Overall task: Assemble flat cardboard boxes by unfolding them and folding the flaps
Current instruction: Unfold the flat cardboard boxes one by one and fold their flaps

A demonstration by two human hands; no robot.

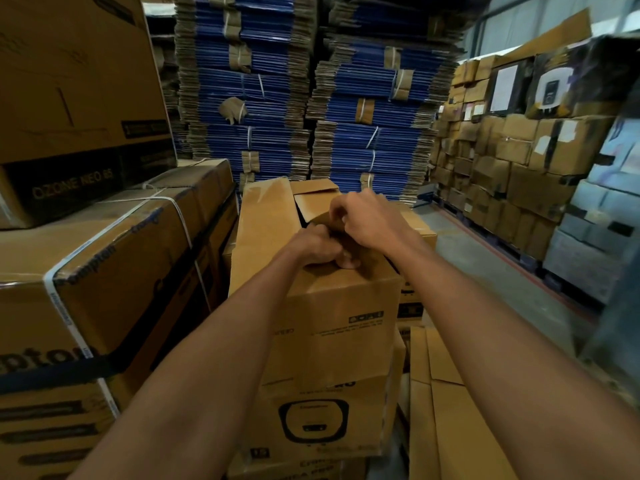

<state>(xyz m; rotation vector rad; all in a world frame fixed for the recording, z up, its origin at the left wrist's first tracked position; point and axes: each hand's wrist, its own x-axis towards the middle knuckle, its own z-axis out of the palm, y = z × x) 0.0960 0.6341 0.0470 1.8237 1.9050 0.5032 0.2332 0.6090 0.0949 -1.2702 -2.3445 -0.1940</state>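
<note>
head view, task thing: a brown cardboard box (332,323) stands upright straight ahead, already opened out into a tube, its printing upside down.
left hand: left hand (317,249) has its fingers curled over the near top edge of the cardboard box, with the thumb pressed on the front face.
right hand: right hand (362,220) is just beyond the left one and touching it, its curled fingers pinching a top flap (313,218).
far flap: far flap (315,190) sticks up behind the hands and is not folded down.
step in hand: probably tucking the top flaps closed.
risk, flap: with both hands bunched at one spot, the flap could buckle or tear at its crease if forced in.
risk, footing: the box seems to sit on a printed carton (304,427); a hard downward push could tip or slide it.
risk, floor: flat cardboard sheets (440,403) lie loose to the right and could slip underfoot.
inside the box: only a dark gap shows at the open top; i cannot tell whether it holds anything.
strapped cartons (114,258): closed and banded on the left, so their contents are hidden.
blue bundles (249,98): tied flat packs stacked high behind.
carton wall (502,168): closed boxes on the right.
</note>
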